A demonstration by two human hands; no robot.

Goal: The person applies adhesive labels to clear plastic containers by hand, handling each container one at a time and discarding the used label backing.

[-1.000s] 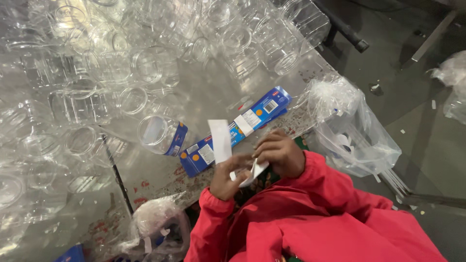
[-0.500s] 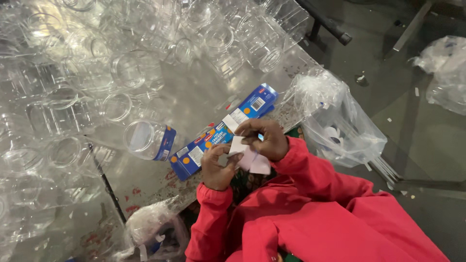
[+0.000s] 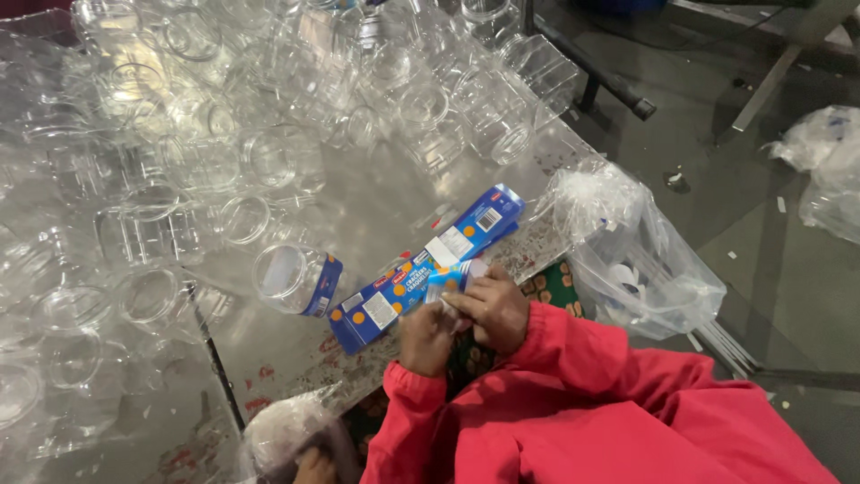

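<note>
Seemingly, both hands pinch a blue-and-white label.

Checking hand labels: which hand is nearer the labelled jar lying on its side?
Left. The left hand is right of the jar; the right hand is farther right.

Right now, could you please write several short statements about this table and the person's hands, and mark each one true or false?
1. Both hands, left hand and right hand, work on a small blue label. True.
2. The blue cracker box stands upright. False: it lies flat.
3. Clear plastic jars crowd the table. True.
4. The labelled jar is in the right hand. False: it lies apart, beside the box.
5. The sleeves are green. False: red.
</note>
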